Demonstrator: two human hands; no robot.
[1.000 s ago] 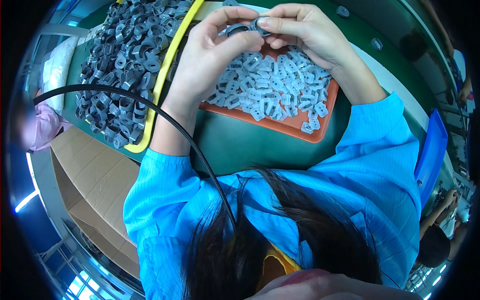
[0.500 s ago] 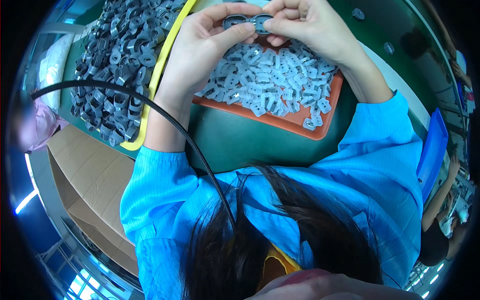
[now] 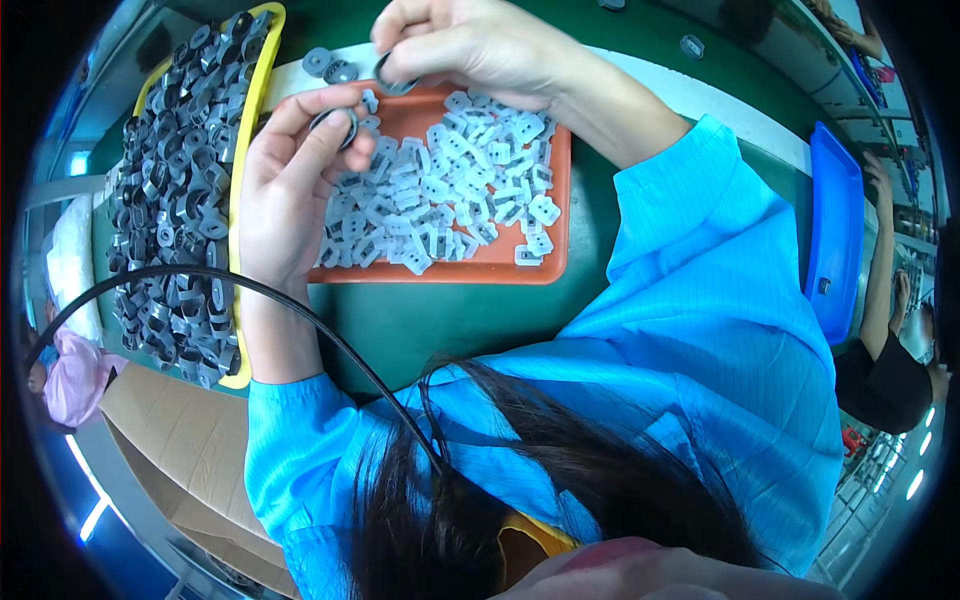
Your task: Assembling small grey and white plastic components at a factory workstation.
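Between the thumb and fingers of my left hand [image 3: 290, 160] is a dark grey round part [image 3: 345, 130], held over the left far corner of the orange tray. My right hand [image 3: 460, 45], a little farther off and to the right, pinches another dark round part [image 3: 393, 84] on edge; its fingers partly cover it. The two parts are apart. Below my hands, the orange tray [image 3: 557, 215] holds many small translucent white pieces [image 3: 400, 205], some with metal in them. Just beyond my left hand lie two round grey parts [image 3: 340, 71], side by side.
At left, a yellow-rimmed tray [image 3: 246, 150] is heaped with dark grey parts [image 3: 175, 210]. A black cable [image 3: 300, 310] arches across my left forearm. A cardboard box [image 3: 170, 420] stands at lower left, a blue tray [image 3: 835, 230] at right. Other people are at both sides.
My hands have separated, each now with a round part; before, they met around a pair of round parts. The view has shifted, showing the trays farther left.
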